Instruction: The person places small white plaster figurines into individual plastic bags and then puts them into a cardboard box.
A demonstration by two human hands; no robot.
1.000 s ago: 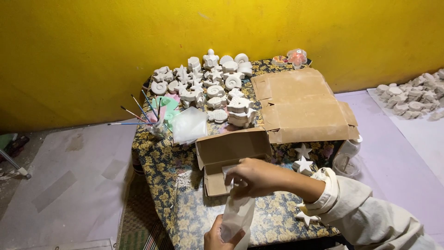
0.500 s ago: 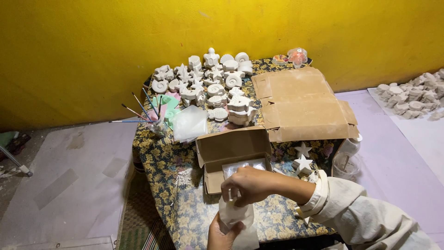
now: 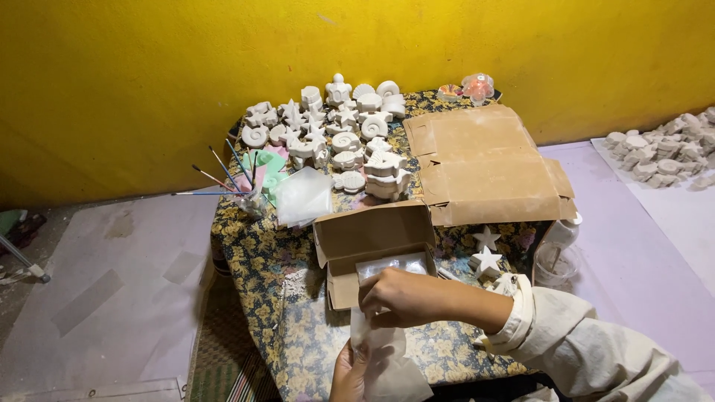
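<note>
Right hand [image 3: 406, 298] is sitting at lower centre of the frame, fingers curled and pinching the top edge of the clear plastic bag [image 3: 383, 357]. The bag is hanging below those fingers, long axis running down toward the bottom edge. Left hand [image 3: 348, 371] is cupping it from beneath, fingers partly hidden. Small open cardboard box [image 3: 372, 249] is lying just above, on the flowered surface [image 3: 283, 327]. Versus one second ago: right hand is sitting lower, nearer the left; bag is bunching shorter.
</note>
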